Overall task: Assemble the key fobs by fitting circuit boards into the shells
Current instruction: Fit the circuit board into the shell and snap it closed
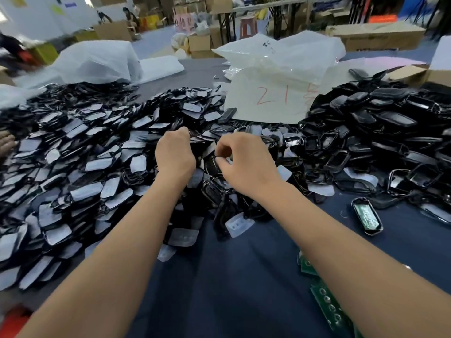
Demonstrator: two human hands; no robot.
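Head view: both bare arms stretched forward over a dark blue table (219, 276) heaped with black key fob parts. Left hand (174, 154) knuckles-up on the middle heap, fingers curled down into the shells and hidden, so cannot tell whether that grip holds anything. Right hand (246, 162) just beside it, thumb and forefinger pinching the rim of a glossy black shell (213, 167) at the top of the pile. Large spread of shells with pale grey film (80, 167) covering the left half of the table; a second mound of bare black shells (380, 132) to the right. One assembled fob with a green board showing (367, 219) lying alone on the cloth, near the right forearm. Green circuit boards (327, 306) at the table's near edge, partly hidden under the right arm. Behind the piles, white plastic bags (280, 59) and a sheet marked in red "21" (266, 96).
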